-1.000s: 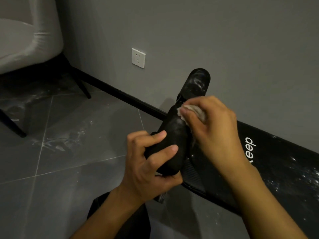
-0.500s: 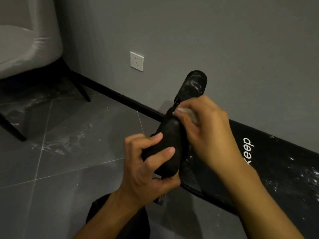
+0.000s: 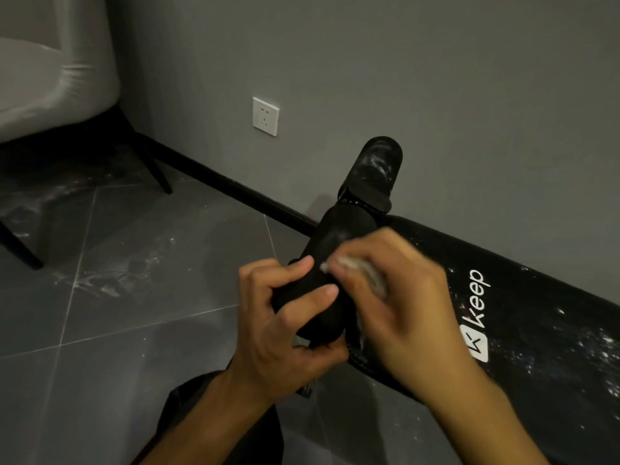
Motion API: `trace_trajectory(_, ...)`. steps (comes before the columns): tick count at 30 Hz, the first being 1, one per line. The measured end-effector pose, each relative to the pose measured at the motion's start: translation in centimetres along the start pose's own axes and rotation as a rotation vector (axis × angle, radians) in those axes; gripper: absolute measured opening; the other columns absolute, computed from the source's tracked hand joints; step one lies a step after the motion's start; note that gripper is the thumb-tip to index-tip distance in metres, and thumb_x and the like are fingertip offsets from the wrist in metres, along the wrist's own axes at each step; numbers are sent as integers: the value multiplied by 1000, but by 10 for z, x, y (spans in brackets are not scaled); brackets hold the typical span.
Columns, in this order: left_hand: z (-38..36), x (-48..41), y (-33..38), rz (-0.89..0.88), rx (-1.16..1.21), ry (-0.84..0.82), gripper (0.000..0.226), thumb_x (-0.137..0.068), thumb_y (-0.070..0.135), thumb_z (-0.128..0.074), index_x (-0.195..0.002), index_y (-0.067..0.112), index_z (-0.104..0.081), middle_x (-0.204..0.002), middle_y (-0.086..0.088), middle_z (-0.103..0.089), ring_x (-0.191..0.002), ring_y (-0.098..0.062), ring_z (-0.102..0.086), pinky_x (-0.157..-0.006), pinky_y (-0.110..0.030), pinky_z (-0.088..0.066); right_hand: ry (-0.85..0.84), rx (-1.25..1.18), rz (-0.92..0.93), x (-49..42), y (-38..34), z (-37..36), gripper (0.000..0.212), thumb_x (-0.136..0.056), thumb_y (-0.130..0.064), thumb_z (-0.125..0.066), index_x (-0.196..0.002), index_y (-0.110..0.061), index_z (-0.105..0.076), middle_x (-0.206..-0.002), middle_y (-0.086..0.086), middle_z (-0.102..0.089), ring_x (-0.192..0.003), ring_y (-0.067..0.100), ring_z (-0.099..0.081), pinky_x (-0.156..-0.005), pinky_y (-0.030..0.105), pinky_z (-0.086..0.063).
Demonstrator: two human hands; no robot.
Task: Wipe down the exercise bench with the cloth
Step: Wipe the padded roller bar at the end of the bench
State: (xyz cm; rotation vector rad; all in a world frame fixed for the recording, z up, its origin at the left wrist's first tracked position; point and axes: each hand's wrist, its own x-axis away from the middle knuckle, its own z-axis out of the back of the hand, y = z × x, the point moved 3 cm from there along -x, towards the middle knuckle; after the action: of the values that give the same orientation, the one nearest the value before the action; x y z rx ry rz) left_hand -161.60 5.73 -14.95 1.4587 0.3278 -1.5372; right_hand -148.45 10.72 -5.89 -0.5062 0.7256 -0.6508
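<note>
A black exercise bench (image 3: 523, 323) with a white "keep" logo runs along the wall at right, speckled with white dust. At its near end a black foam roller (image 3: 339, 226) sticks up, with a second dusty roller (image 3: 377, 162) beyond it. My left hand (image 3: 278, 327) grips the lower part of the near roller. My right hand (image 3: 399, 297) holds a small whitish cloth (image 3: 362, 268) bunched in its fingers, pressed against the roller's right side just above my left hand's fingertips.
Grey tiled floor (image 3: 134, 280) with white dust smears lies to the left. A light upholstered chair (image 3: 43, 82) on black legs stands at the far left. A white wall socket (image 3: 265, 116) sits above the black skirting board. My dark-clad knee (image 3: 214, 424) is below.
My right hand with the cloth has slid down the near roller toward my left hand, uncovering the roller's upper part. My left hand keeps its grip.
</note>
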Motion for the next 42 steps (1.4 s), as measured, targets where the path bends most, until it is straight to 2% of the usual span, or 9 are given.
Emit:
trace_trajectory(4, -3, -1, -1, 15, 3, 23, 41, -85, 34, -71, -118, 22, -50, -126, -11, -45, -107, -28, -46, -85, -31, -45, 62, 18, -48, -6, 8, 1, 8, -96, -27, -61, -101, -26, -67, -101, -9, -60, -95, 4, -61, -77, 15, -49)
trace_trajectory(9, 0, -1, 1, 19, 10, -5, 39, -87, 35, -69, -118, 21, -50, -125, -11, -45, -107, -28, -45, -88, -28, -43, 100, 268, -136, -46, 21, -1, 17, -98, -33, -59, -109, -23, -68, -104, -5, -60, -91, 4, -59, -78, 25, -54)
trace_trajectory(14, 0, 0, 2, 30, 4, 1, 42, -87, 40, -73, -118, 22, -50, -126, -10, -45, -106, -29, -47, -86, -29, -45, 38, 0, -13, 6, -2, -3, 12, -98, -24, -60, -104, -20, -70, -101, -6, -60, -95, 6, -62, -76, 16, -49)
trace_trajectory(20, 0, -1, 2, 47, 26, -5, 38, -86, 33, -68, -118, 22, -51, -126, -11, -45, -107, -28, -45, -89, -29, -43, 218, 155, -132, -33, 29, -2, 10, -98, -28, -63, -105, -24, -69, -100, -4, -62, -90, 1, -59, -77, 14, -47)
trace_trajectory(24, 1, 0, 2, 57, 28, -21, 39, -86, 35, -68, -119, 23, -50, -127, -10, -44, -108, -29, -45, -87, -30, -44, 283, 55, -149, -22, 24, -7, 7, -99, -22, -63, -103, -24, -68, -101, -2, -62, -93, 2, -60, -78, 10, -45)
trace_trajectory(29, -1, 3, 1, 60, -1, 12, 49, -80, 34, -78, -118, 22, -49, -127, -10, -46, -107, -29, -47, -91, -28, -42, 217, -211, 30, 31, 11, -18, 11, -95, -15, -64, -101, -9, -71, -97, 2, -64, -90, 17, -65, -75, 21, -49)
trace_trajectory(33, -2, 0, 2, 65, 5, 1, 54, -72, 21, -76, -119, 21, -49, -126, -11, -46, -110, -28, -45, -93, -27, -40, 321, -33, -62, -3, 37, -8, 11, -97, -20, -64, -105, -16, -70, -100, 0, -64, -92, 7, -61, -78, 20, -48)
trace_trajectory(36, 1, 0, 4, 61, 12, -24, 58, -69, 20, -79, -119, 20, -50, -127, -9, -45, -109, -28, -45, -92, -31, -42, 376, -54, -222, -30, 47, -2, 7, -97, -27, -66, -102, -24, -70, -101, -5, -66, -95, 6, -63, -84, 30, -53)
trace_trajectory(42, 2, -1, 4, 91, 23, -30, 52, -79, 29, -78, -122, 22, -49, -128, -7, -45, -106, -31, -49, -89, -35, -44, 84, -142, 61, -2, 7, -5, 10, -94, -19, -66, -98, -11, -72, -98, 1, -63, -92, 17, -64, -76, 23, -51)
